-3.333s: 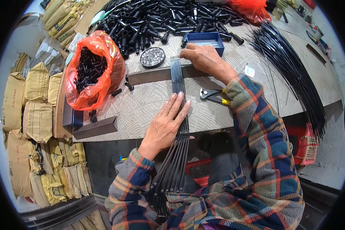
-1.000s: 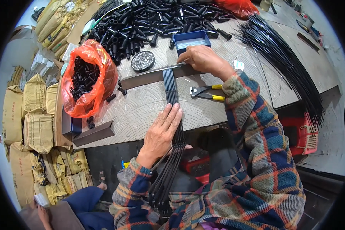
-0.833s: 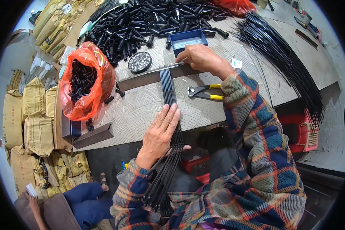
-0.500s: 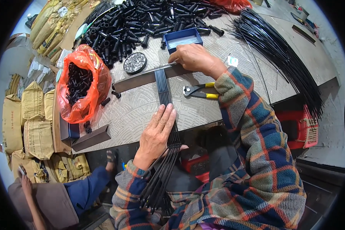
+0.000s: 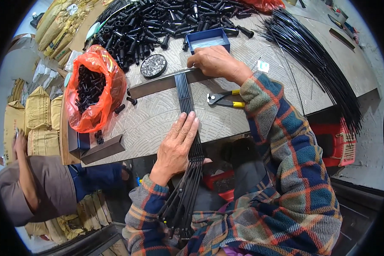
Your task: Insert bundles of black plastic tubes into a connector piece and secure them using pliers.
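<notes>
My left hand (image 5: pixel 175 145) is closed around a bundle of thin black rods (image 5: pixel 184 98), fingers laid over the top and the thumb tip showing underneath. The bundle's far ends lie at a dark metal bar (image 5: pixel 155 87); its near ends, with small knobs, fan out over my lap. My right hand (image 5: pixel 219 63) is bent over the bar's right part, its curled fingertips at the top edge beside the rod ends. Whatever it pinches is hidden. Just beyond it stands a blue box (image 5: pixel 208 36) of thin pale pieces. Yellow-handled end-cutting pliers (image 5: pixel 222 100) lie right of the bundle.
Black tubular parts (image 5: pixel 166 21) are heaped at the back. An orange plastic bag (image 5: pixel 115 85) of small black parts stands left, near a round speckled disc (image 5: pixel 153 66). Long black rods (image 5: pixel 311 55) lie right. Another person (image 5: pixel 38 183) is at lower left, near stacked sacks (image 5: pixel 40 111).
Both my hands keep their places on the bundle and at the bar. The view has shifted slightly. The other person has moved, with an arm now reaching up beside the sacks.
</notes>
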`<state>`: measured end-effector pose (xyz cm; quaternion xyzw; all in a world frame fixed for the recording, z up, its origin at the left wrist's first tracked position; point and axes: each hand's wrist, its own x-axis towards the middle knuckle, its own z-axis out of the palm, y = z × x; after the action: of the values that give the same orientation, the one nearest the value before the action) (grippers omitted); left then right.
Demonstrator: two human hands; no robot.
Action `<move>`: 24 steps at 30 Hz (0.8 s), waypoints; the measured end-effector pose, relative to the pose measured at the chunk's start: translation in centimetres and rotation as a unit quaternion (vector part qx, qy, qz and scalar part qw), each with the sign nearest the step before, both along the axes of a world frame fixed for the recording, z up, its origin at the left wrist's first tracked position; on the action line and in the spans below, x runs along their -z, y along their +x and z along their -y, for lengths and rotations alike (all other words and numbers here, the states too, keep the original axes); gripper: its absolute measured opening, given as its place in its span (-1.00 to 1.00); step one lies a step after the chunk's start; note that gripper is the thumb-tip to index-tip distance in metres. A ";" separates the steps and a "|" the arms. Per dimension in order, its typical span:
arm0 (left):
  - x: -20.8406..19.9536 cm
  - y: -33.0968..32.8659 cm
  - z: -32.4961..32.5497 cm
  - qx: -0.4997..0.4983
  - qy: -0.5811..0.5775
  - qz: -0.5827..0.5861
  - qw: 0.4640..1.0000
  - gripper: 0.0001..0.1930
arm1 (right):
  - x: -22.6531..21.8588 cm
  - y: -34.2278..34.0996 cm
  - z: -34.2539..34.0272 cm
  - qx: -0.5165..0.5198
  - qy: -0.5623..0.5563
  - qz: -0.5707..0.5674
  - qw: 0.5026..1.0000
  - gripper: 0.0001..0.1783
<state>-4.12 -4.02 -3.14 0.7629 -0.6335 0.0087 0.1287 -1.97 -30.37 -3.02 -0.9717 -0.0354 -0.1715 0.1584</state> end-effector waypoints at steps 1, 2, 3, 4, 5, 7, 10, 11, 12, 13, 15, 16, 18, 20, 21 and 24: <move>0.1 0.0 0.0 -0.002 0.006 0.002 1.000 -0.09 | 0.0 0.0 0.0 0.009 -0.008 -0.017 1.000 -0.83; 0.1 0.0 0.0 -0.003 0.012 0.005 1.000 -0.10 | 0.1 0.1 -0.1 0.008 -0.008 -0.017 1.000 -0.83; 0.1 0.0 -0.1 -0.004 0.013 0.005 1.000 -0.10 | 0.2 0.1 -0.2 0.003 -0.014 -0.001 1.000 -0.78; 0.0 0.1 -0.1 -0.003 0.013 0.008 1.000 -0.09 | 0.2 0.2 -0.3 -0.001 -0.020 0.015 1.000 -0.72; 0.0 0.1 -0.2 -0.002 0.013 0.010 1.000 -0.09 | 0.3 0.3 -0.4 -0.002 -0.020 0.015 1.000 -0.72; 0.0 0.1 -0.2 -0.001 0.009 0.009 1.000 -0.09 | 0.2 0.5 -0.5 0.003 -0.028 0.027 0.999 -0.74; 0.0 0.0 -0.2 0.001 0.008 0.008 1.000 -0.10 | 0.4 0.8 -0.8 -0.004 -0.027 0.042 0.999 -0.80; -0.1 0.0 -0.2 0.000 0.010 0.008 1.000 -0.10 | 0.5 0.8 -0.7 -0.004 -0.027 0.042 0.999 -0.80; -0.1 0.0 -0.2 0.000 0.011 0.009 1.000 -0.10 | 0.3 0.8 -0.8 -0.007 -0.033 0.026 0.999 -0.82; -0.1 0.0 -0.2 -0.002 0.012 0.007 1.000 -0.10 | 0.2 0.8 -1.0 -0.010 -0.040 0.010 0.999 -0.84; -0.1 -0.1 -0.1 -0.003 0.013 0.006 1.000 -0.10 | 0.3 0.7 -1.0 -0.014 -0.034 0.015 0.999 -0.84; -0.1 -0.2 0.0 -0.001 0.011 0.005 1.000 -0.10 | 0.3 0.6 -0.9 -0.018 -0.028 0.020 0.999 -0.84; 0.0 -0.2 0.2 0.000 0.010 0.003 1.000 -0.11 | 1.0 0.8 -0.8 -0.027 0.016 0.062 0.998 -0.85; 0.1 -0.2 0.4 0.001 0.005 0.003 1.000 -0.11 | 1.6 0.9 -0.3 -0.038 0.060 0.103 0.992 -0.85; 0.1 -0.1 0.3 -0.002 0.006 0.004 1.000 -0.11 | 1.4 0.8 -0.1 -0.032 0.052 0.102 0.993 -0.85; -0.2 0.3 0.1 0.001 0.014 0.008 1.000 -0.11 | 1.0 0.6 0.9 -0.003 0.001 0.031 1.000 -0.89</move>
<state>-3.84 -4.13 -2.95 0.7640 -0.6352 0.0058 0.1132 -1.34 -31.28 -3.97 -0.9656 -0.0428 -0.2013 0.1589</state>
